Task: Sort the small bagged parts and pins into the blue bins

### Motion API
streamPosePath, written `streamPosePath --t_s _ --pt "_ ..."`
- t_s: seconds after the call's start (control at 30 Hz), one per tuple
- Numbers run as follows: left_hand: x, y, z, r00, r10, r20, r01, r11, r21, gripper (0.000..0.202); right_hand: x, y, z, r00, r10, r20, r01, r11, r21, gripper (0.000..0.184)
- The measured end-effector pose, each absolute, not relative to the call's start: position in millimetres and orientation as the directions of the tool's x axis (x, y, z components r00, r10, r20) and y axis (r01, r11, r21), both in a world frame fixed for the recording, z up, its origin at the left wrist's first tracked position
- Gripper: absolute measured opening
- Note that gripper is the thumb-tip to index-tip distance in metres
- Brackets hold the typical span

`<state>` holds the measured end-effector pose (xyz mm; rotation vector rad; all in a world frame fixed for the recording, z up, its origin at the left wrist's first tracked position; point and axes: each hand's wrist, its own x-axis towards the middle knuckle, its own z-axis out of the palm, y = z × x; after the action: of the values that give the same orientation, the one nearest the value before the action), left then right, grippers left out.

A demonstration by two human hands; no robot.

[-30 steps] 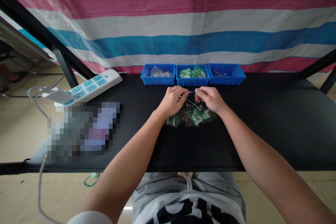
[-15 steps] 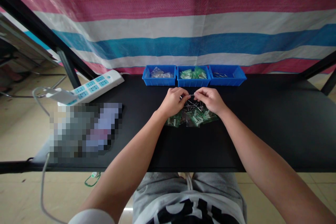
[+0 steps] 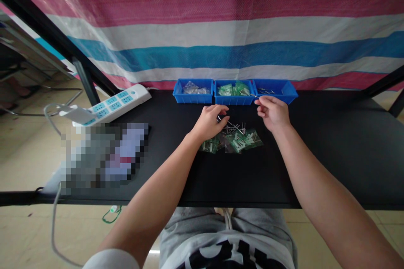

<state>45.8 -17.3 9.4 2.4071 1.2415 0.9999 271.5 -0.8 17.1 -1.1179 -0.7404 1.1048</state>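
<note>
My left hand [image 3: 209, 122] hovers at the left of a loose pile of thin metal pins [image 3: 236, 127]. Its fingers are curled, the thumb stands a little apart from the fingertips, and something small and shiny shows in the curl, too hidden to name. Raised in front of the right blue bin [image 3: 285, 92], my right hand [image 3: 275, 113] pinches a thin metal pin [image 3: 255, 96] between thumb and fingertips. The pin's tip points left. Small clear bags with green and white contents [image 3: 243, 141] lie just in front of the loose pins.
The middle bin [image 3: 233, 100] contains green-and-white bags; the left bin [image 3: 193, 98] contains clear bags. Some thin metal pieces lie in the right bin. A white power strip [image 3: 116, 103] with a plugged-in adapter and blurred items [image 3: 104, 155] occupy the table's left side. A striped sheet [image 3: 202, 33] hangs behind.
My right hand has moved right and up from beside the left hand, carrying the pin toward the right bin. My left hand stays in place, its thumb and fingertips now parted.
</note>
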Motion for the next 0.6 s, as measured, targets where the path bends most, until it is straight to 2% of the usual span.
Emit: streamPosePath --t_s 0.13,0.3,0.6 --pt "46 -16 8 0.408 0.792 0.454 0.62 -0.605 0.499 0.024 288 5 20 0.429 0.889 -0.159 -0.419 0.04 -0.907 0.014" --pt "46 -16 6 0.414 0.795 0.444 0.626 -0.603 0.495 0.03 294 7 20 0.475 0.856 -0.205 -0.453 0.038 -0.891 0.013" --pt "46 -16 6 0.412 0.811 0.415 0.631 -0.583 0.512 0.029 299 8 19 0.51 0.844 -0.166 -0.416 0.073 -0.906 0.019"
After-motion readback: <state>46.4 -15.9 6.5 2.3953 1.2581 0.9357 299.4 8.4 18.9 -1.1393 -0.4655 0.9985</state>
